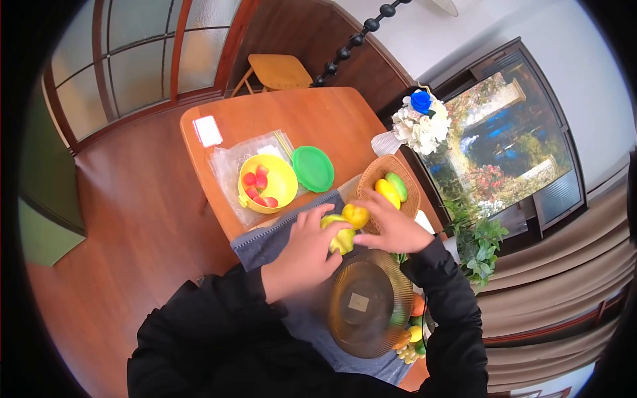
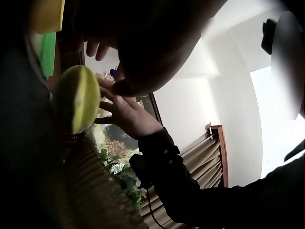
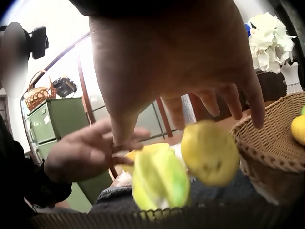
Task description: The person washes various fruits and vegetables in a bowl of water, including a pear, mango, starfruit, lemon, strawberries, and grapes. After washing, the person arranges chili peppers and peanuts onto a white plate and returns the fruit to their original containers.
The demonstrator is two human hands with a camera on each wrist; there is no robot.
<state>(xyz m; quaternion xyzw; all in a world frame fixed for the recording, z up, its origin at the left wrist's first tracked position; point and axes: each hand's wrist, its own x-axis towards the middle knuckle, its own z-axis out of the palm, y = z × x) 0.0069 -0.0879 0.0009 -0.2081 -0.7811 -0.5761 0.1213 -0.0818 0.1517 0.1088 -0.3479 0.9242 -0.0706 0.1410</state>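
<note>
My left hand [image 1: 302, 249] is at the left of a yellow-green star fruit [image 1: 340, 240], its fingers loosely bent and spread. In the right wrist view the star fruit [image 3: 159, 179] stands on end just behind a ribbed rim. My right hand [image 1: 401, 229] reaches in from the right, fingers spread and thumb toward the star fruit. A round yellow fruit [image 1: 355, 215] with dark marks is beneath its fingers; it looks blurred in the right wrist view. Close below both hands is a ribbed amber glass bowl [image 1: 371, 305].
A wicker basket [image 1: 415, 199] holds a yellow and a green fruit. To the left are a yellow bowl [image 1: 286, 179] with red pieces and a green lid [image 1: 313, 169]. More fruit [image 1: 417, 331] lies right of the glass bowl. A flower vase [image 1: 385, 144] stands behind; grey cloth [image 1: 265, 245] covers the table's near side.
</note>
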